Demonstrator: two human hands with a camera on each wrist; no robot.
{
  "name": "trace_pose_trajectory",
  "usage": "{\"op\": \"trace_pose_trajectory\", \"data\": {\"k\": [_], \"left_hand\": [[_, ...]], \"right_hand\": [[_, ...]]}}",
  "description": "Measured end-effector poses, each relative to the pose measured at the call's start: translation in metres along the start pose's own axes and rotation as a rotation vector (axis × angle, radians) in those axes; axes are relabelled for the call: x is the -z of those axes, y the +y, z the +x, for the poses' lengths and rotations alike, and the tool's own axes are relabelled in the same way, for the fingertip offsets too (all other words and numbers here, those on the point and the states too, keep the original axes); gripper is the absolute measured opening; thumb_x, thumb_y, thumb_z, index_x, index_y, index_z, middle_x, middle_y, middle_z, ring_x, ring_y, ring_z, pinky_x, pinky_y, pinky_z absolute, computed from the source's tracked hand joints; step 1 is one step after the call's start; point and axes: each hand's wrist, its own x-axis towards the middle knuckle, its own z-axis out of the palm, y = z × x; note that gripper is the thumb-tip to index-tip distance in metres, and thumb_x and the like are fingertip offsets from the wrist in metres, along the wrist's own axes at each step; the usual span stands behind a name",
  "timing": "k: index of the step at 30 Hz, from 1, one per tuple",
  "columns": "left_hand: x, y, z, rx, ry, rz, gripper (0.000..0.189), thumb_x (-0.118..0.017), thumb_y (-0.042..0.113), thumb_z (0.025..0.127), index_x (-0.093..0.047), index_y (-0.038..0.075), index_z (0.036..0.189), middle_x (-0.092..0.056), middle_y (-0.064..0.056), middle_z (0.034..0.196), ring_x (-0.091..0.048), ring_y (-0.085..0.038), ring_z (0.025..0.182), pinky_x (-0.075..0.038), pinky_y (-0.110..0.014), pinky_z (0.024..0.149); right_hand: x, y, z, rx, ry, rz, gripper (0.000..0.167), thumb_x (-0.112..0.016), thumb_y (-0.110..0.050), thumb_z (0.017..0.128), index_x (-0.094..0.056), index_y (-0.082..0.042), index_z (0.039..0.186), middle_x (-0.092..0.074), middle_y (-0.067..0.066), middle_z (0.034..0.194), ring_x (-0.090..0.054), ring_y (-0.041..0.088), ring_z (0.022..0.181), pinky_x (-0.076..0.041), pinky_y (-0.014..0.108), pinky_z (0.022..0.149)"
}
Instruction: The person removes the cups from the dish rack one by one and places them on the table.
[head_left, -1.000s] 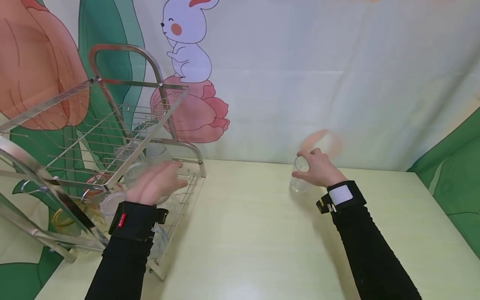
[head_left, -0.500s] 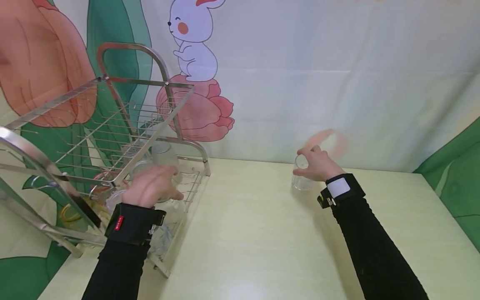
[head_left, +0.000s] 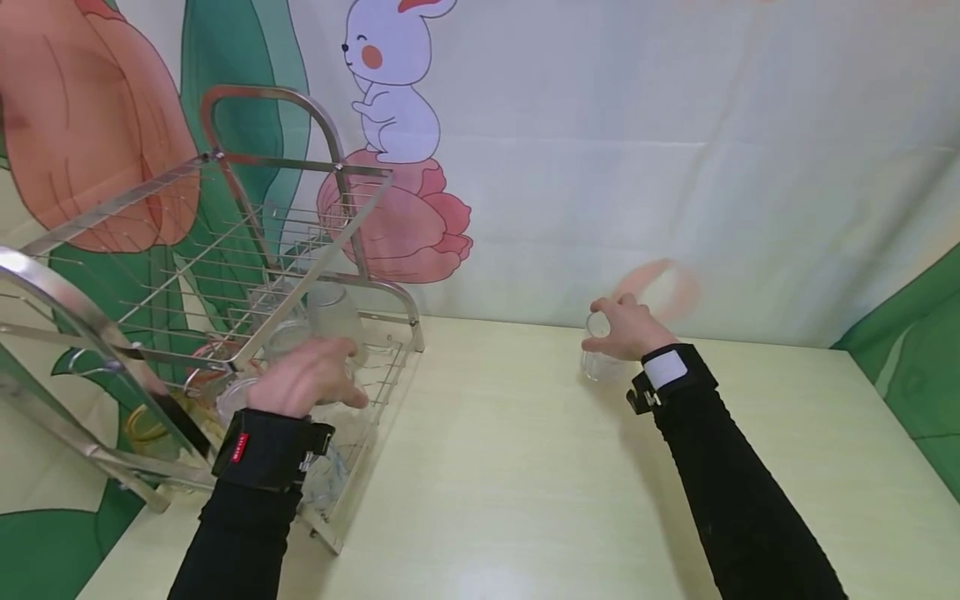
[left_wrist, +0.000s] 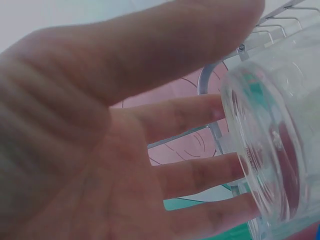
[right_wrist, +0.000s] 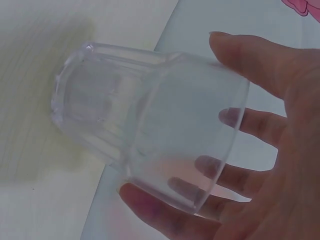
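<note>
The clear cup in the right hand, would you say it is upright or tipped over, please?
Upright: the head view shows the clear cup, base down, rim uppermost in the right hand.

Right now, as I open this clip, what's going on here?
A person's right hand grips a clear cup near its wide rim, narrow end toward the table; whether the base touches is hard to tell. The left hand is at a metal rack, fingers extended to the edge of a clear glass. More clear vessels sit on the rack's lower level.
</note>
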Motion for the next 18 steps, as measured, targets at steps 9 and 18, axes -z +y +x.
{"op": "trace_pose_trajectory", "data": {"k": [9, 18], "left_hand": [[0.0001, 0.0001, 0.0017, -0.001, -0.008, 0.036, 0.058, -0.071, 0.008, 0.084, -0.049, -0.003, 0.136, -0.056, -0.024, 0.123, -0.055, -0.032, 0.094, -0.049, -0.046, 0.077], [0.0000, -0.0008, 0.0009, -0.001, 0.019, 0.038, 0.055, -0.071, 0.007, 0.083, -0.050, -0.005, 0.133, -0.055, -0.027, 0.125, -0.055, -0.038, 0.105, -0.048, -0.049, 0.082]], "right_hand": [[-0.0049, -0.0057, 0.0012, -0.007, 0.003, 0.000, 0.065, -0.067, -0.033, 0.091, -0.041, -0.007, 0.145, -0.032, 0.032, 0.137, -0.039, 0.049, 0.117, -0.045, 0.061, 0.087], [-0.0045, -0.0105, 0.0010, -0.028, -0.008, -0.002, 0.069, -0.066, -0.033, 0.091, -0.036, -0.007, 0.147, -0.029, 0.032, 0.140, -0.036, 0.048, 0.116, -0.046, 0.059, 0.085]]}}
